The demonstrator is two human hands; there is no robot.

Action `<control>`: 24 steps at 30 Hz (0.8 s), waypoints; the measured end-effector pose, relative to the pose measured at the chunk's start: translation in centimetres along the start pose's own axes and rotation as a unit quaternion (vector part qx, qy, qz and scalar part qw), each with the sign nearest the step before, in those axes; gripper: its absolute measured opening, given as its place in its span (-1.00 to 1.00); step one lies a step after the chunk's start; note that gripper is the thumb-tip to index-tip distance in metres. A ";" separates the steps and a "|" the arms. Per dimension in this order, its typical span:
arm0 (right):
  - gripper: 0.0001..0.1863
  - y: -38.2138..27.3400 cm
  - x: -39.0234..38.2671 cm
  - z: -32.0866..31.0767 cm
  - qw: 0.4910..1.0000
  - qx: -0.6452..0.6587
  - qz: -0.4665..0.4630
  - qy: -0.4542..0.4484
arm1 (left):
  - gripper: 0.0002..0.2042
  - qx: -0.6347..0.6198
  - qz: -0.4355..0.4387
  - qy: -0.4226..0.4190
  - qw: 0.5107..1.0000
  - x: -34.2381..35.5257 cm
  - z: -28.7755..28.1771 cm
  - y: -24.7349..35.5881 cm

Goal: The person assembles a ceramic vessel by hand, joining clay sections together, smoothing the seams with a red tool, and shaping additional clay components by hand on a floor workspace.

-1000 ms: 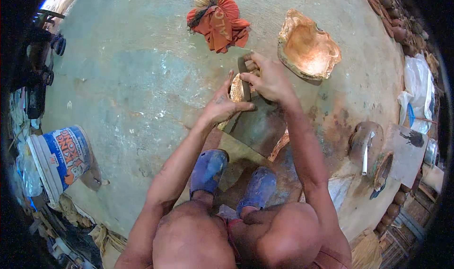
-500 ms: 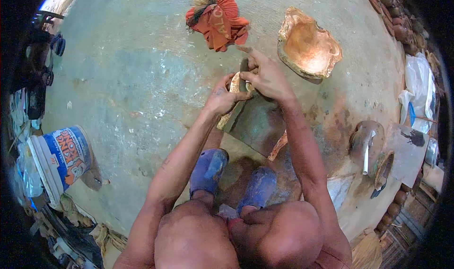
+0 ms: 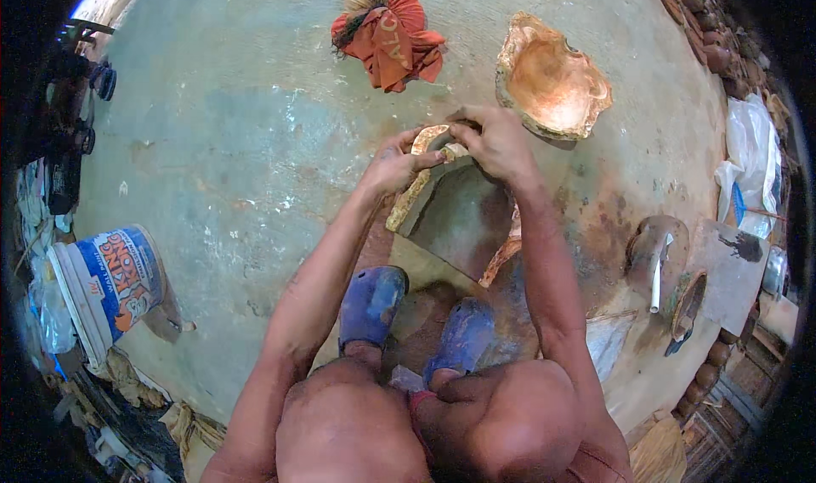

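Observation:
On the floor in front of my feet lies a grey-green slab (image 3: 463, 220), bordered by a mottled tan arched rim (image 3: 407, 204). My left hand (image 3: 396, 169) grips the upper left of this rim, fingers outside and thumb inside. At the top of the arch is a smooth dark grey strip (image 3: 439, 142), clay-like in look. My right hand (image 3: 500, 143) pinches that strip's right end with the thumb, its index finger bent above. The rim's right leg (image 3: 501, 260) is partly hidden by my right forearm. My fingers cover some of the strip.
Ahead lie an orange cloth bundle (image 3: 395, 45) and, to its right, a hollow tan shell-like mould (image 3: 557, 79). A blue and white bucket (image 3: 115, 283) lies tilted at left. At right are a rounded brown piece (image 3: 659, 254), a white tube (image 3: 655, 286) and a flat board (image 3: 733, 271).
My right hand has lowered and its index finger has bent inward. The dark strip, upright before, now curves along the top of the arch. The left hand has shifted slightly.

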State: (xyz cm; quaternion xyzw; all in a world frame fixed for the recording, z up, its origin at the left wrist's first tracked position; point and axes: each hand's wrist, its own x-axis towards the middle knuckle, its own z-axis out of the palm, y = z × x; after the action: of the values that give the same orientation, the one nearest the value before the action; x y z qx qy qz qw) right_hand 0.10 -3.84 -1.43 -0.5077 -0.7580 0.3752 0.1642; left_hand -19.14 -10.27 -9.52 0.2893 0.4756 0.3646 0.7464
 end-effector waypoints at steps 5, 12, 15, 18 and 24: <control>-0.75 0.7 -0.6 0.0 0.996 -0.079 -0.028 0.011 | -0.50 -0.046 0.028 0.014 0.998 -0.1 0.7 0.2; -0.70 0.8 -1.5 0.3 0.991 -0.132 0.007 -0.008 | -0.59 -0.068 0.034 -0.028 0.997 1.0 0.0 -0.4; -0.72 1.2 -2.3 0.6 0.988 -0.154 -0.006 -0.006 | -0.62 0.034 0.034 0.014 0.999 2.1 0.0 -0.6; -0.72 0.7 -3.0 0.7 0.985 -0.174 0.007 -0.016 | -0.64 0.043 0.026 0.019 0.999 2.7 -0.2 -0.6; -0.74 -0.2 -4.4 1.0 0.978 -0.207 0.027 -0.013 | -0.64 0.082 -0.078 0.007 0.994 3.3 0.0 1.6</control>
State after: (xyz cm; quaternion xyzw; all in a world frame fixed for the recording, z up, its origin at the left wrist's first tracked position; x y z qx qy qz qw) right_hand 1.27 -8.25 -1.33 -0.5462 -0.8072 0.2209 0.0356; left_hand -18.65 -6.66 -9.94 0.3089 0.5302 0.2668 0.7432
